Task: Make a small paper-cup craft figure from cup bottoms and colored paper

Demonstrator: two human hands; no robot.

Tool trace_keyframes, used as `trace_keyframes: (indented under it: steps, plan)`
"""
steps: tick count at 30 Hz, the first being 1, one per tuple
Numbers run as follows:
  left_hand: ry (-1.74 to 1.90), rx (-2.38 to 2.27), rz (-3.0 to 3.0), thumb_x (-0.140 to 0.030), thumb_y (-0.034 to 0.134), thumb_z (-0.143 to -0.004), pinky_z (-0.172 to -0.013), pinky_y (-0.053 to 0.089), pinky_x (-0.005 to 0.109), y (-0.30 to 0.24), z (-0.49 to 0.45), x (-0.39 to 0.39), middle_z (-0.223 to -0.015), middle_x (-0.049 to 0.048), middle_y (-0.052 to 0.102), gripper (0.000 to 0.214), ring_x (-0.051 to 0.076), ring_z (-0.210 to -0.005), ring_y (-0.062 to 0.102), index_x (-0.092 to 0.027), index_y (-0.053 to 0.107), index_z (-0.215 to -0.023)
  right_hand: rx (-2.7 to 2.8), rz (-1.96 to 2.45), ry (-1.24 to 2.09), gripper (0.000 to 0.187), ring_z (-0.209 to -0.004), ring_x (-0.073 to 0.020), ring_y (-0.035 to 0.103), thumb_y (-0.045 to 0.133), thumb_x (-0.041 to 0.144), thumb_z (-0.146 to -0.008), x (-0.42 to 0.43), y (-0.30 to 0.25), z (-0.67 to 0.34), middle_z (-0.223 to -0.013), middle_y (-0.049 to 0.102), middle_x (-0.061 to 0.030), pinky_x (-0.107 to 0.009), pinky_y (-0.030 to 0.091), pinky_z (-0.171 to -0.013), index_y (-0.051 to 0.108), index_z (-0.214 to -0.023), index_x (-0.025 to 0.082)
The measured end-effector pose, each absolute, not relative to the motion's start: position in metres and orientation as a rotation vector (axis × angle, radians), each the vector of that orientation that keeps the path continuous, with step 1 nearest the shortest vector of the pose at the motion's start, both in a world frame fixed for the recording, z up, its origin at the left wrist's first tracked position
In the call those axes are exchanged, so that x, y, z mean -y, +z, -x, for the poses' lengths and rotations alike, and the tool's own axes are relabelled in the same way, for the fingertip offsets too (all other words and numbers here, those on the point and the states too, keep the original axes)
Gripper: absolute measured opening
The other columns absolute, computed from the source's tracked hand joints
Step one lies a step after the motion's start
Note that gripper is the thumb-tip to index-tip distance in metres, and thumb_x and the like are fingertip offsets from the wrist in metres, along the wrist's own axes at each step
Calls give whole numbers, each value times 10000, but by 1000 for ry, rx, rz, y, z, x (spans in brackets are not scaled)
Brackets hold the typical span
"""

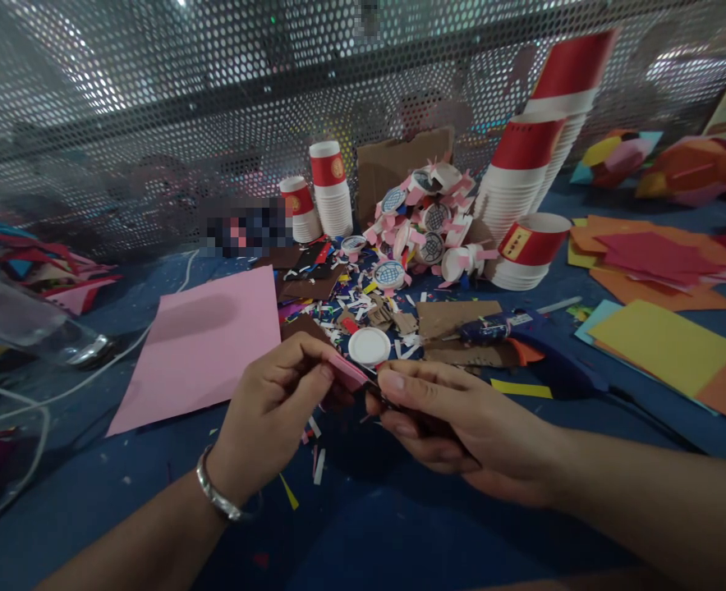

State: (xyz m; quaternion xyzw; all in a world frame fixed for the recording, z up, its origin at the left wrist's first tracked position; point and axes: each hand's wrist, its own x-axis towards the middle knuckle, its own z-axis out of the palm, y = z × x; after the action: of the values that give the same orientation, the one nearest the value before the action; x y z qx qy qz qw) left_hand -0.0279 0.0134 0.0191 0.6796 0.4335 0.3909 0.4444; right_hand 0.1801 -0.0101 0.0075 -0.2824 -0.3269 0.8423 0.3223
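Between the thumb and fingers of my left hand (277,410) is a small folded piece of pink paper (347,372). My right hand (461,410) is closed around scissors (371,384), whose dark blades meet the pink paper's right end; the handles are mostly hidden by the fingers. Just beyond both hands lies a white round cup base (369,346). A large pink sheet (215,336) lies flat to the left of my left hand. Paper scraps (319,464) are scattered beneath and around the hands.
Behind the scraps rises a pile of decorated cup pieces (425,230). Stacked paper cups (516,172) lean at the right, with shorter stacks (332,189) at back left. A blue glue gun (553,361) with a cord, coloured paper sheets (671,345) and a clear bottle (36,320) flank the workspace.
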Motion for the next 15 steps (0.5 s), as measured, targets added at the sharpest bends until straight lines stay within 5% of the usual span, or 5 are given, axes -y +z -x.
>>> trace_keyframes:
  steps: [15]
  plan:
    - [939, -1139, -2048, -151, 527, -966, -594, 496, 191, 22, 28, -9, -783, -40, 690, 150, 79, -655, 646, -228, 649, -925, 845, 753, 2211, 333, -407, 6, 245, 633, 470, -954, 13, 9, -180, -633, 437, 70, -172, 77, -376, 634, -881, 146]
